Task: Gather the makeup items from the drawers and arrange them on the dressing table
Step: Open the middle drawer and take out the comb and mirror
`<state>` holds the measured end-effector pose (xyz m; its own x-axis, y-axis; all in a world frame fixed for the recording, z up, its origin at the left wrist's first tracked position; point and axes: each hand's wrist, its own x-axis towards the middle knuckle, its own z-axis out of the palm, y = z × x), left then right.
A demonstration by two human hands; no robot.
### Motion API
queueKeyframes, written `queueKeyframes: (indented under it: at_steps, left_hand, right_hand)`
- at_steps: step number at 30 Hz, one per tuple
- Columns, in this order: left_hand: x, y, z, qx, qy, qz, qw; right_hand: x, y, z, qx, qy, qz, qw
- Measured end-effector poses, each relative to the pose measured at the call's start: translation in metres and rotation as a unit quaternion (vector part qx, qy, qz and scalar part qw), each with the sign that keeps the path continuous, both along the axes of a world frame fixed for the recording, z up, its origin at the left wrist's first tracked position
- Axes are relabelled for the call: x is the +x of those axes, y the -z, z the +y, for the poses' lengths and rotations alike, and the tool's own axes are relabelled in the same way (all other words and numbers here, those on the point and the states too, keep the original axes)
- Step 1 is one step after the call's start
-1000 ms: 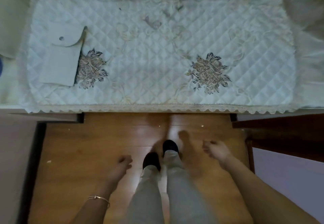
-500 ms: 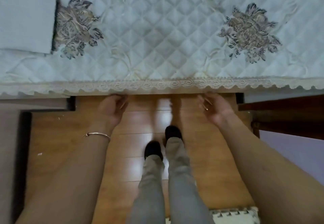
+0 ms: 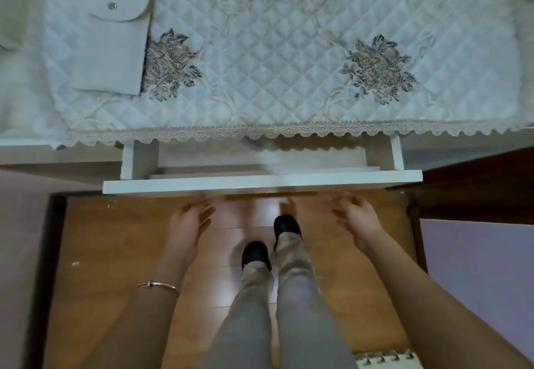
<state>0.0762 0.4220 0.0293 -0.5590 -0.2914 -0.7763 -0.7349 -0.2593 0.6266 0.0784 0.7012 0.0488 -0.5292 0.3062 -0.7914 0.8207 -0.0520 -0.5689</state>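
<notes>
Below the lace hem of the quilted cloth (image 3: 289, 79) that covers the worktop (image 3: 26, 144), the head view shows a white drawer (image 3: 260, 183) standing part-way out. Its inside is pale and blurred, so what lies in it cannot be told.

Both arms reach forward and down on either side of the person's legs. The left hand (image 3: 189, 221) is just under the drawer's front edge, left of centre, with its fingers (image 3: 206, 212) loosely straight and slightly spread, holding nothing. A thin bracelet (image 3: 159, 284) circles that wrist. The right hand (image 3: 358, 219) mirrors it right of centre, fingers (image 3: 341, 212) relaxed, spread and empty. Blur hides whether any fingertip touches the drawer.

A pale flap pouch (image 3: 112, 47) lies on the cloth at the left. Underfoot is a wooden floor (image 3: 109, 253).
</notes>
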Motion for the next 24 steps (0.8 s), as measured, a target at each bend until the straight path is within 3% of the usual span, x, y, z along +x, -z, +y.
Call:
queueKeyframes:
  at_steps: [3,6,9,11,18,24]
  left_hand:
    - [0.020,-0.044,-0.006,-0.197,0.040,0.123,0.972]
    - [0.010,-0.067,-0.016,-0.357,0.169,0.205,0.896]
    - [-0.013,-0.062,-0.024,-0.421,0.352,0.215,0.808]
    - [-0.020,-0.057,-0.027,-0.433,0.404,0.195,0.782]
    - [-0.008,-0.065,-0.026,-0.409,0.402,0.167,0.802]
    - [0.038,-0.067,-0.028,-0.427,0.418,0.167,0.784]
  right_hand:
    - [0.010,-0.029,-0.001,0.184,-0.143,0.103,0.967]
    - [-0.003,-0.055,-0.004,0.273,-0.202,0.206,0.918]
    - [-0.027,-0.054,-0.005,0.363,-0.302,0.234,0.850]
    - [-0.033,-0.048,-0.005,0.375,-0.359,0.201,0.831]
    - [-0.003,-0.054,-0.006,0.344,-0.372,0.176,0.844]
    - [0.041,-0.060,-0.010,0.346,-0.370,0.153,0.848]
